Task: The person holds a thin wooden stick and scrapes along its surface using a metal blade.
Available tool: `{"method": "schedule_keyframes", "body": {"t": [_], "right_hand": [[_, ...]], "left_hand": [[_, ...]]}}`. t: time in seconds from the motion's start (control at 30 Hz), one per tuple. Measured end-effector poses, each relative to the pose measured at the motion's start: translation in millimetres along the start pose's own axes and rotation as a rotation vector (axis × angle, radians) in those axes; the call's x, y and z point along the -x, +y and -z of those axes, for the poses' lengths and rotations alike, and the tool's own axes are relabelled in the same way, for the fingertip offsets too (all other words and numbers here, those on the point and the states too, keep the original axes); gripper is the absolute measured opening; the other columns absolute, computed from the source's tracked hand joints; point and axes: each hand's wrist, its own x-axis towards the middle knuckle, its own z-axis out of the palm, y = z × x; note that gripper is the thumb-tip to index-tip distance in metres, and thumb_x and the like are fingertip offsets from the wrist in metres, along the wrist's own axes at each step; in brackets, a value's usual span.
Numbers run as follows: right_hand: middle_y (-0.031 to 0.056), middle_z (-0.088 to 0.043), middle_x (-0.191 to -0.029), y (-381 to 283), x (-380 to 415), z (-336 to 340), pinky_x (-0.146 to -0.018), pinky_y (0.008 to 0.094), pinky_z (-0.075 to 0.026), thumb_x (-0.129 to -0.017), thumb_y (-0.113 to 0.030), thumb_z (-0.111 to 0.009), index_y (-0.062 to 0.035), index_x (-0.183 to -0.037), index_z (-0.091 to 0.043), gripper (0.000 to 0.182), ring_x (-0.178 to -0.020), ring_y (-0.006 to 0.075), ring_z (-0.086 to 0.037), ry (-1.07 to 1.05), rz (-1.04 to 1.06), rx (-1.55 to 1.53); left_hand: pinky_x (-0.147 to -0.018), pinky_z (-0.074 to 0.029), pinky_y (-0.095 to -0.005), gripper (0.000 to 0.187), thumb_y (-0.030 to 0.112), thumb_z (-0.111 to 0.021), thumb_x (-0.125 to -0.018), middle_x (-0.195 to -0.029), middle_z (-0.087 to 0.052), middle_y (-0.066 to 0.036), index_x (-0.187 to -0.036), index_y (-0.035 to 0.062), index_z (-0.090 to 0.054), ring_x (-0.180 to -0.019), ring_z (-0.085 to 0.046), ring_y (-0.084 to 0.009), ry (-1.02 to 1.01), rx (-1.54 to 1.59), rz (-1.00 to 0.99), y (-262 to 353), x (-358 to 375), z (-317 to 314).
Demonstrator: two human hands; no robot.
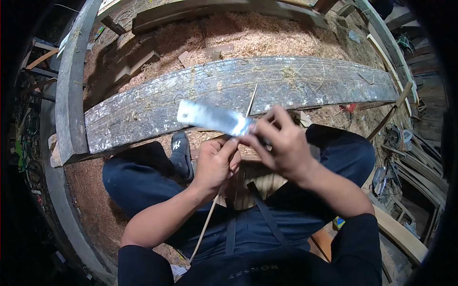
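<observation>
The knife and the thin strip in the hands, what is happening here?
A seated person holds a flat knife in the right hand and a thin strip in the left hand. The blade meets the strip between the hands, above the lap. A worn plank lies in front, with sawdust behind it.
</observation>
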Motion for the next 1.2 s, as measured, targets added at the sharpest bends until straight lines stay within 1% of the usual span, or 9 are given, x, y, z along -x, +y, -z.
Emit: {"method": "schedule_keyframes", "body": {"t": [0.07,0.13,0.27,0.33,0.53,0.6,0.73,0.8,1.2], "right_hand": [[0.0154,-0.055,-0.089,2,1,-3,-0.050,0.0403,-0.054,-0.091,-0.027,-0.073,-0.0047,-0.090,-0.062,0.024,-0.061,0.0315,-0.066,-0.011,0.002,-0.065],[0.0148,-0.055,-0.090,10,-4,1,-0.051,0.0404,-0.053,-0.091,-0.027,-0.073,-0.0048,-0.090,-0.063,0.025,-0.062,0.0316,-0.066,-0.003,-0.078,-0.011],[0.0143,-0.055,-0.090,0,-1,0,-0.052,0.0406,-0.054,-0.091,-0.028,-0.074,-0.0058,-0.090,-0.063,0.024,-0.063,0.0294,-0.067,0.015,0.015,-0.036],[0.0140,-0.055,-0.089,9,-3,4,-0.053,0.0402,-0.055,-0.091,-0.027,-0.074,-0.0060,-0.091,-0.063,0.024,-0.065,0.0287,-0.068,-0.024,-0.109,-0.004],[0.0144,-0.056,-0.089,6,-1,1,-0.048,0.0402,-0.053,-0.090,-0.028,-0.074,-0.0056,-0.091,-0.063,0.025,-0.059,0.0284,-0.065,0.029,0.031,-0.042],[0.0144,-0.056,-0.090,11,-3,3,-0.048,0.0399,-0.053,-0.091,-0.028,-0.074,-0.0055,-0.090,-0.063,0.025,-0.059,0.0280,-0.066,0.018,-0.058,0.036],[0.0130,-0.056,-0.087,5,-1,3,-0.047,0.0392,-0.053,-0.091,-0.028,-0.074,-0.0057,-0.090,-0.064,0.025,-0.059,0.0266,-0.066,0.027,0.017,-0.021],[0.0118,-0.057,-0.088,19,-8,7,-0.049,0.0395,-0.054,-0.090,-0.028,-0.075,-0.0055,-0.090,-0.064,0.025,-0.061,0.0262,-0.066,0.055,-0.124,0.111],[0.0136,-0.057,-0.089,5,0,0,-0.051,0.0410,-0.054,-0.090,-0.026,-0.075,-0.0063,-0.091,-0.063,0.023,-0.062,0.0292,-0.066,0.023,0.004,-0.074]], "left_hand": [[-0.042,-0.030,-0.0228,0.028,0.027,-0.053,-0.106,-0.053,-0.043,0.003,-0.104,0.0016,-0.065,-0.041,-0.037,-0.0068,0.054,-0.081,0.009,-6,-2,5],[-0.042,-0.030,-0.0236,0.028,0.027,-0.054,-0.105,-0.053,-0.043,0.003,-0.099,0.0018,-0.064,-0.041,-0.038,-0.0069,0.025,-0.056,-0.018,-2,-3,2],[-0.041,-0.031,-0.0240,0.030,0.028,-0.052,-0.106,-0.052,-0.042,0.003,-0.101,0.0012,-0.065,-0.040,-0.037,-0.0067,0.047,-0.039,0.044,0,-5,0],[-0.040,-0.030,-0.0232,0.033,0.026,-0.050,-0.107,-0.052,-0.045,0.002,-0.098,-0.0002,-0.067,-0.041,-0.038,-0.0061,0.008,-0.001,0.008,-1,-2,1],[-0.040,-0.029,-0.0225,0.034,0.027,-0.049,-0.107,-0.052,-0.044,0.003,-0.087,0.0034,-0.062,-0.041,-0.036,-0.0059,0.021,-0.091,0.008,-4,-2,2],[-0.039,-0.030,-0.0230,0.033,0.029,-0.050,-0.106,-0.051,-0.043,0.001,-0.088,0.0033,-0.060,-0.038,-0.036,-0.0074,0.003,-0.008,0.000,-1,-6,-1],[-0.039,-0.029,-0.0224,0.031,0.031,-0.050,-0.107,-0.051,-0.041,0.003,-0.091,0.0052,-0.060,-0.038,-0.034,-0.0064,0.026,-0.042,0.030,-3,-2,0],[-0.039,-0.028,-0.0226,0.031,0.030,-0.051,-0.106,-0.050,-0.041,0.002,-0.092,0.0050,-0.060,-0.038,-0.033,-0.0066,0.002,-0.011,0.029,-1,1,1],[-0.039,-0.029,-0.0235,0.026,0.029,-0.049,-0.107,-0.052,-0.042,0.002,-0.111,0.0043,-0.056,-0.038,-0.033,-0.0066,0.052,-0.099,0.108,3,-1,1]]}}
